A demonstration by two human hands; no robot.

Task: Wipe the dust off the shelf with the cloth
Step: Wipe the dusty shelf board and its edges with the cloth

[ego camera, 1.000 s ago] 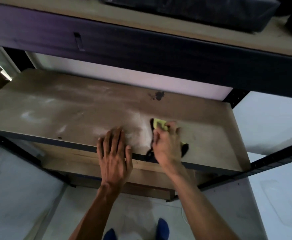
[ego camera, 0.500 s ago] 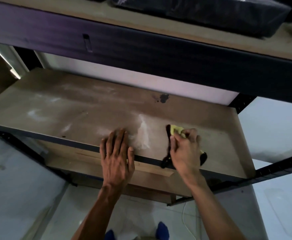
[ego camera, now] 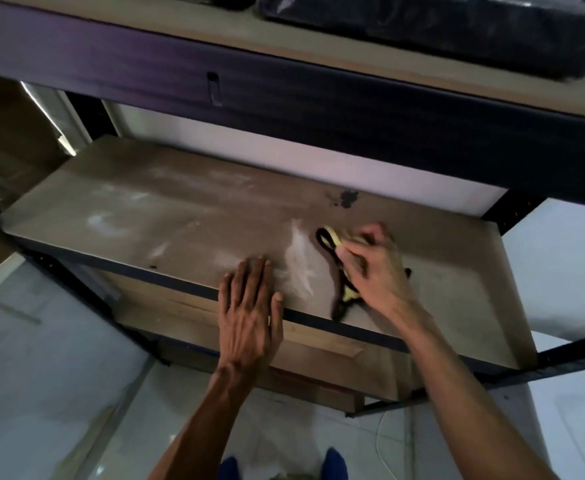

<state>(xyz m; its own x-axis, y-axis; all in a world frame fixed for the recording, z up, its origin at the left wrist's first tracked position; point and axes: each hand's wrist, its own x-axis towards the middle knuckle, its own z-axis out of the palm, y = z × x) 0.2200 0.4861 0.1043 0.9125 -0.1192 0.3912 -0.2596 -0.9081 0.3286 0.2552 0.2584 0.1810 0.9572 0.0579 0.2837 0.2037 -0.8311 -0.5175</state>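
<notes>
A brown board shelf [ego camera: 180, 216] in a dark metal rack carries pale dust patches on its left half and a white dust streak [ego camera: 299, 258] near the middle. My right hand [ego camera: 374, 268] presses a yellow cloth with black edging [ego camera: 331, 240] onto the shelf just right of that streak, fingers curled over it; most of the cloth is hidden under the hand. My left hand [ego camera: 249, 306] lies flat on the shelf's front edge, fingers straight, just left of the streak.
A dark stain [ego camera: 348, 199] marks the shelf near the back wall. The upper shelf's dark beam [ego camera: 284, 88] hangs low overhead, with a black wrapped bundle [ego camera: 440, 26] on top. A lower shelf board [ego camera: 319, 358] and pale floor lie below.
My right hand with the cloth has slid right and further back across the shelf, leaving a white dust streak beside my left hand, which stays put.
</notes>
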